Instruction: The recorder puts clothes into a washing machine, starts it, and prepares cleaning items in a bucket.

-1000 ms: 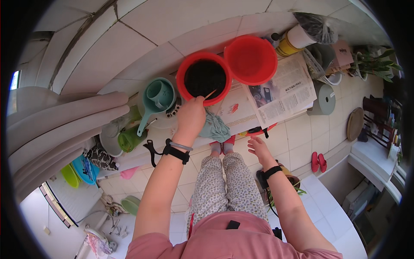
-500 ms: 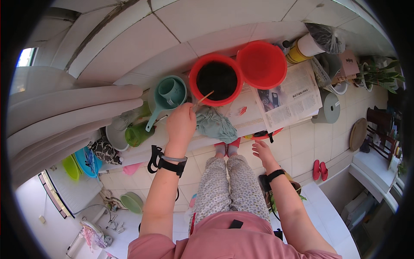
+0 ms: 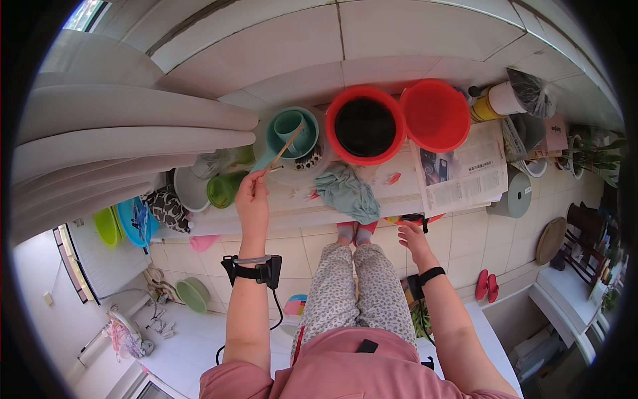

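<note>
My left hand (image 3: 252,199) is closed in a pinch around the lower end of a thin wooden stick (image 3: 287,143). The stick slants up over a teal basin (image 3: 312,126) in which a teal dipper (image 3: 288,124) sits. The dipper's handle runs down to my fingers; whether they touch it I cannot tell. To the right stands a red bucket (image 3: 335,146) of dark liquid. A crumpled grey-green cloth (image 3: 347,191) lies in front of the bucket. My right hand (image 3: 415,241) hovers off the ledge's front edge, fingers spread, holding nothing.
A second red bucket (image 3: 435,116) stands beside the first, near spread newspaper (image 3: 458,166). Left of the basin are a green container (image 3: 222,191) and a curtain (image 3: 133,139). A grey-green roll (image 3: 512,194) and potted plants (image 3: 588,159) are at the right. Red slippers (image 3: 487,286) lie on the floor.
My left hand has moved left with the stick, away from the dark bucket and cloth, toward the basin. The whole view has shifted slightly. My right hand remains open.
</note>
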The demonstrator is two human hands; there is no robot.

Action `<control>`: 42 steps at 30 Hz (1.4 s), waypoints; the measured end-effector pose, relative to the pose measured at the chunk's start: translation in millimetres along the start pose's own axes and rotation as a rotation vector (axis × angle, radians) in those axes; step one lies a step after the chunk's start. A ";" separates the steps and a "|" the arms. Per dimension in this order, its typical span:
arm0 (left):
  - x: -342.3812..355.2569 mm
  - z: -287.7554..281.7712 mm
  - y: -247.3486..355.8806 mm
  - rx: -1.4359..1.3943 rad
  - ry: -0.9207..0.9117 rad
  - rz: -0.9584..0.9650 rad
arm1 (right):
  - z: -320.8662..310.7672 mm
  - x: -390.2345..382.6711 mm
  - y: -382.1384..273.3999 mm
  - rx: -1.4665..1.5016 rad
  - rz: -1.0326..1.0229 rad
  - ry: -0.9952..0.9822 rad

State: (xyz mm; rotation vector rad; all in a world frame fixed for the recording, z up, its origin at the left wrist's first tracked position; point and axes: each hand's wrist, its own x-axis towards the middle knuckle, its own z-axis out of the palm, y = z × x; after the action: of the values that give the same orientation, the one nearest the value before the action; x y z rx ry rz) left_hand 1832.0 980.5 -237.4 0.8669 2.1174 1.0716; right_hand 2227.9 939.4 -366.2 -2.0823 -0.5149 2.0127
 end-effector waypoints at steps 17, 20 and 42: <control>10.3 19.3 -41.1 -0.098 0.063 -0.226 | 27.9 16.9 3.0 -0.158 -0.002 -0.105; -22.8 4.3 -43.3 -0.005 0.115 -0.268 | 31.4 24.1 10.2 -0.206 -0.004 -0.103; -189.7 59.2 -154.2 -0.014 -0.180 -0.521 | 143.3 112.3 -37.4 -0.894 -0.719 0.153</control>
State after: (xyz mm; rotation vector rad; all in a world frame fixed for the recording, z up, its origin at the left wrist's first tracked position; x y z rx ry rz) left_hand 1947.9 790.7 -355.0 0.3510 2.0180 0.7050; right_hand 2082.8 1002.7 -463.4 -1.9170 -2.0524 1.2688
